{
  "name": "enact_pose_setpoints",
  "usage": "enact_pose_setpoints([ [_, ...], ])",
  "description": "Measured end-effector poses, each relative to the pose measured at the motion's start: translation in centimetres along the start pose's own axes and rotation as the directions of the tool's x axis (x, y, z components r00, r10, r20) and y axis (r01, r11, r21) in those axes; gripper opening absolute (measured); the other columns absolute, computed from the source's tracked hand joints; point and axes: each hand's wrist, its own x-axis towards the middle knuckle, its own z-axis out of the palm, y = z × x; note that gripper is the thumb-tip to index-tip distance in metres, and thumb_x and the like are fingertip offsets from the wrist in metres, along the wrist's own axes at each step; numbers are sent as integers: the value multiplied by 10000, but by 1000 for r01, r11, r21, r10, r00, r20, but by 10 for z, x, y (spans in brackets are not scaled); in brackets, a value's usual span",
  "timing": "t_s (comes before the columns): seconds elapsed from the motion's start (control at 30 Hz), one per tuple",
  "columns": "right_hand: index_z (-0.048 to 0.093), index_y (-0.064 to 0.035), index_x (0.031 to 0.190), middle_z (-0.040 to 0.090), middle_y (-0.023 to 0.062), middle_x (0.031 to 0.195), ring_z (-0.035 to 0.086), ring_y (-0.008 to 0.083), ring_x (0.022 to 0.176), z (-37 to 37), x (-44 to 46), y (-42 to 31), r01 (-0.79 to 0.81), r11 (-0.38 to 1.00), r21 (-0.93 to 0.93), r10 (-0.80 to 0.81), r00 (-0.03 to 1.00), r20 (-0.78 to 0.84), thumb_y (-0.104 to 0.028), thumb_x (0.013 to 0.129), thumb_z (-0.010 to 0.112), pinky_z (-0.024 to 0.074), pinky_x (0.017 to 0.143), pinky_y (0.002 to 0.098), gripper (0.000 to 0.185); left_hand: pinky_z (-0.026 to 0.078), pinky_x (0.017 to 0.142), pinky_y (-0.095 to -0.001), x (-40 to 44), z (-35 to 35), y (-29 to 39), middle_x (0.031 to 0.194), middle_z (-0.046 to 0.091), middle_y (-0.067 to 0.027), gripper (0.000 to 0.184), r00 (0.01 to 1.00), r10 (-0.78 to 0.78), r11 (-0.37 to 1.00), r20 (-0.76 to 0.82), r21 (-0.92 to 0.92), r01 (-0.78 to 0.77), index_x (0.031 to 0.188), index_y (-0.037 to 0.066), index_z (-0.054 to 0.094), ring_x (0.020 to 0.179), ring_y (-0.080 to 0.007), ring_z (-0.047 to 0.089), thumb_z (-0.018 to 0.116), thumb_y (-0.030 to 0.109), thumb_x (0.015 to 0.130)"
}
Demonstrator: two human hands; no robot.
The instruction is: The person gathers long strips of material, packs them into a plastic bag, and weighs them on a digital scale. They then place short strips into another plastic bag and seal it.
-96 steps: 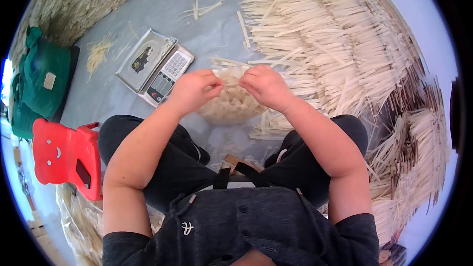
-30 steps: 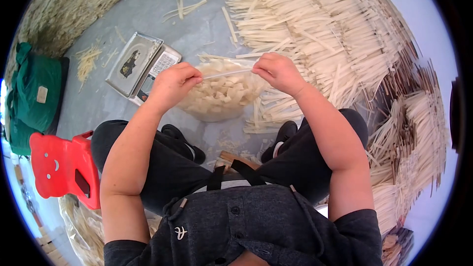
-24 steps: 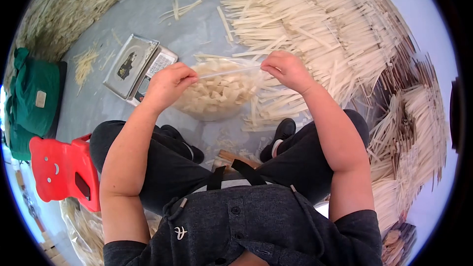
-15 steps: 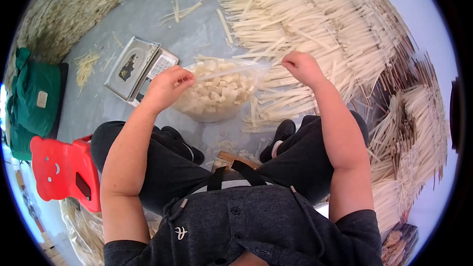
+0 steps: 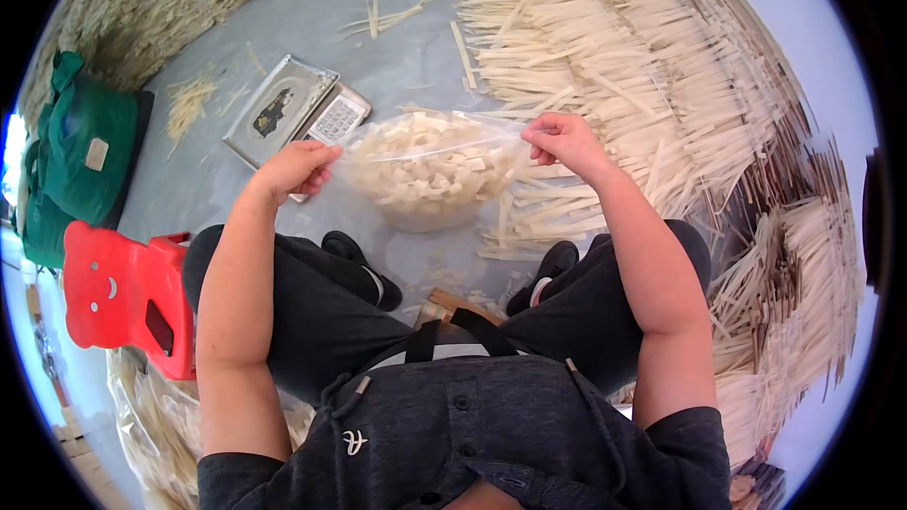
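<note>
In front of my feet stands a clear plastic bag (image 5: 425, 217) filled with short, pale cut pieces (image 5: 430, 165). My left hand (image 5: 300, 170) pinches the left corner of the bag's mouth, fingers closed. At the opposite corner, my right hand (image 5: 565, 146) is closed on the plastic. Between the two hands the top edge of the bag is stretched fairly straight across, above the pieces. Just behind my left hand sits a digital scale (image 5: 283, 113) with a stained metal pan and a keypad.
Long pale strips (image 5: 586, 57) lie in layered rows at the right. A red child's chair (image 5: 118, 288) holds a dark phone (image 5: 160, 328) at the left. Beyond it is a green bag (image 5: 90, 151). Loose scraps (image 5: 189, 104) lie on the grey floor (image 5: 406, 47).
My right hand has come in to the bag's right corner and my left hand has moved outward, pulling the bag's mouth wider. The whole view has shifted slightly.
</note>
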Motion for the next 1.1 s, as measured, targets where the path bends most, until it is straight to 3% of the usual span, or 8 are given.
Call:
enact_pose_setpoints([
  [0.33,685,-27,861,628,27,670,577,73,578,-31,-35,-43,255,960,112,-252,967,-43,-170,884,681,473,538,205,145,458,528,-181,-40,-33,16,710,581,58,195,902,410,809,138,-512,-289,970,79,649,577,-24,526,649,268,921],
  [0.57,690,-12,869,634,34,675,589,80,583,-8,-7,-9,18,992,-126,-13,999,45,-212,888,681,481,531,216,201,483,541,-238,6,-11,10,678,600,1,298,992,10,939,128,340,-53,920,67,629,590,-78,589,670,361,888],
  [0.67,682,-1,864,620,28,656,587,76,589,-6,-7,-11,46,970,-240,-38,999,38,-228,887,683,486,538,234,229,522,614,-316,-1,3,9,728,638,-45,336,985,170,837,-33,532,-127,951,51,643,651,-171,634,679,375,865],
  [0.73,681,-11,895,651,59,705,625,145,627,-5,-9,-8,118,928,-353,-128,992,-5,-212,870,680,510,582,300,202,517,776,-364,-27,28,23,902,668,-93,305,793,554,659,-252,715,-233,995,74,660,860,-251,647,699,335,842],
  [0.77,681,-11,895,651,59,705,625,145,627,-2,-10,-8,117,928,-353,-128,992,-7,-212,870,680,510,582,300,202,517,776,-364,-26,38,24,902,668,-93,305,793,555,658,-250,716,-234,995,74,660,860,-251,647,699,335,842],
  [0.83,679,-44,947,680,92,823,647,246,746,11,-12,-11,420,587,-692,-592,806,-12,-205,838,676,522,703,366,194,469,883,-400,-18,58,22,1032,643,-90,287,485,874,324,-14,761,-562,1032,120,669,1030,-296,583,707,311,821],
  [1.0,667,-91,993,672,92,950,615,287,917,42,-13,-20,550,338,-764,-713,679,175,-209,818,666,444,907,403,211,469,876,-391,-7,94,27,1000,622,-84,285,505,846,214,174,756,-619,1057,115,660,1006,-291,575,708,235,803],
  [1.1,660,-105,986,654,71,925,601,262,959,49,-13,-20,538,293,-791,-645,721,252,-196,820,661,388,973,404,189,487,817,-388,-1,96,28,950,621,-71,215,686,717,415,122,716,-561,1005,111,672,938,-276,596,684,214,816],
])
